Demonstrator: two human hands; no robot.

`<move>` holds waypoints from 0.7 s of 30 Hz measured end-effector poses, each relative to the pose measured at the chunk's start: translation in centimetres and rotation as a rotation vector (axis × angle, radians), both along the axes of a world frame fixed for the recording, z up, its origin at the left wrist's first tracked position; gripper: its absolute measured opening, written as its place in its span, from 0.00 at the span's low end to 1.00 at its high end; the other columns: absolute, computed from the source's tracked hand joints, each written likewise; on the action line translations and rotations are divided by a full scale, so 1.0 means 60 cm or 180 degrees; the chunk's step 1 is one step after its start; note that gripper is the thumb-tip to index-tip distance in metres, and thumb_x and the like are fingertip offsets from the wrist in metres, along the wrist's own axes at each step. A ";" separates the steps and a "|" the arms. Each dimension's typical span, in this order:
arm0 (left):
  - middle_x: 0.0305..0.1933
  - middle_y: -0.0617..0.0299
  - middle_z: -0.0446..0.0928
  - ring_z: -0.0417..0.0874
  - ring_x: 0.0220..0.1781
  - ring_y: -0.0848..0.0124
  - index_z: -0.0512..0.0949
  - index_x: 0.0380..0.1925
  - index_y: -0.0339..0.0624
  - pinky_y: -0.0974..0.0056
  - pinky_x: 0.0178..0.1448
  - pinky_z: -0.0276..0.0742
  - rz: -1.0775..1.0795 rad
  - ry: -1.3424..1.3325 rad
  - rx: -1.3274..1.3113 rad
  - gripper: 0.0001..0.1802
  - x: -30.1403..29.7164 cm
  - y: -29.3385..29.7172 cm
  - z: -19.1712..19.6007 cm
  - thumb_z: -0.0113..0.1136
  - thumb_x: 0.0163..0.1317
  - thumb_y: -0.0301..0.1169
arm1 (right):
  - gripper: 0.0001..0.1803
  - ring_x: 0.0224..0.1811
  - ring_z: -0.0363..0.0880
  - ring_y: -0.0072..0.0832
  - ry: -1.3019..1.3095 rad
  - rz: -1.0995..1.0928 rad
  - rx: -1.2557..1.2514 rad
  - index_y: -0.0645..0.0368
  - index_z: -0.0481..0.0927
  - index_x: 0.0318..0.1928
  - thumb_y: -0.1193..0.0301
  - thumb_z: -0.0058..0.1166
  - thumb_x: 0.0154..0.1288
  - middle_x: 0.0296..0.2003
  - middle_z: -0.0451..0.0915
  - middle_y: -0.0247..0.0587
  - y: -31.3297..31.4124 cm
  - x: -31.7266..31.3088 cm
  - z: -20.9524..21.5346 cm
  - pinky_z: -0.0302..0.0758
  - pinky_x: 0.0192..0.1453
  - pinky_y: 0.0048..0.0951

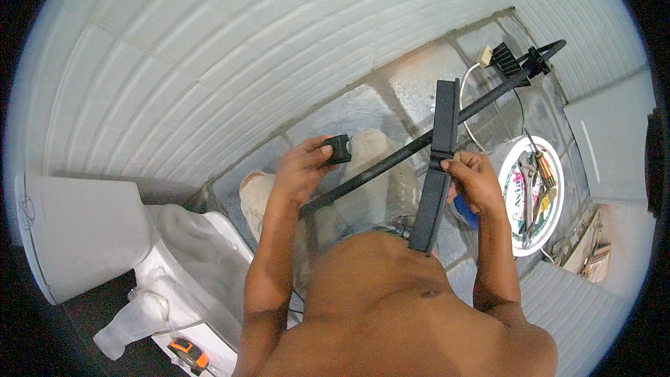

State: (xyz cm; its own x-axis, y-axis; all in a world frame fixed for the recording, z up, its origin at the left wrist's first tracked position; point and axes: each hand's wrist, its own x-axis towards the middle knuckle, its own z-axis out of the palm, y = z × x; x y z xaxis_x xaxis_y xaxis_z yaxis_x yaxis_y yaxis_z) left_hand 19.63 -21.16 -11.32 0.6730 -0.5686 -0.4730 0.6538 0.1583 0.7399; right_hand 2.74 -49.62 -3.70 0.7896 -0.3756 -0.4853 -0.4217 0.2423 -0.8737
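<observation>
My left hand (305, 164) is closed around a small black block-like piece (338, 149), thumb on its face. In my right hand (474, 180) is a long black channel-like bar (430, 211), gripped near its middle, where a joint or seam shows. The bar stands slanted, its lower end close to my belly. A black pole (377, 170) runs diagonally behind the bar, from beside my left wrist to a black clamp-like fitting (536, 61) at the far right. Just below my right hand is a blue rounded thing (464, 213), partly hidden.
A white tub (560, 192) of hand tools stands at right. Beyond it lie a cream plug or socket (484, 56) with a white cable and a black finned part (505, 60). A ribbed white wall (279, 42) rises ahead. An orange tape measure (188, 354) and a translucent bottle (132, 324) are at lower left.
</observation>
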 end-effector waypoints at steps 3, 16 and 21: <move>0.54 0.54 0.80 0.82 0.54 0.62 0.74 0.58 0.32 0.56 0.59 0.79 -0.0264 0.0023 -0.0098 0.24 0.002 -0.030 -0.011 0.64 0.65 0.33 | 0.11 0.10 0.73 0.24 -0.0018 -0.0021 -0.0078 0.63 0.77 0.25 0.73 0.61 0.63 0.18 0.77 0.35 -0.014 -0.037 0.007 0.71 0.14 0.25; 0.54 0.50 0.80 0.83 0.54 0.60 0.72 0.58 0.30 0.54 0.61 0.78 -0.0458 0.0054 0.0082 0.23 -0.006 -0.093 0.015 0.63 0.65 0.28 | 0.10 0.13 0.78 0.31 0.0730 -0.0287 0.0538 0.66 0.79 0.32 0.70 0.57 0.65 0.19 0.79 0.45 -0.084 -0.102 -0.112 0.74 0.16 0.28; 0.53 0.50 0.81 0.84 0.53 0.60 0.72 0.58 0.29 0.56 0.61 0.78 -0.0683 -0.0061 0.0228 0.23 -0.007 -0.118 0.019 0.62 0.65 0.27 | 0.11 0.16 0.80 0.34 0.0800 0.0036 0.0543 0.66 0.79 0.32 0.69 0.61 0.62 0.21 0.81 0.49 -0.109 -0.017 -0.211 0.78 0.17 0.32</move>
State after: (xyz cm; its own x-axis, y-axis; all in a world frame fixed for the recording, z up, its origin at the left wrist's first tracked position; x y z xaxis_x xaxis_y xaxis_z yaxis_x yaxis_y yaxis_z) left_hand 19.22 -28.24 -10.19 0.5494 -0.6652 -0.5056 0.6526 -0.0364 0.7569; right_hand 1.75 -56.19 -16.34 0.6405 -0.2637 -0.7213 -0.6231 0.3705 -0.6888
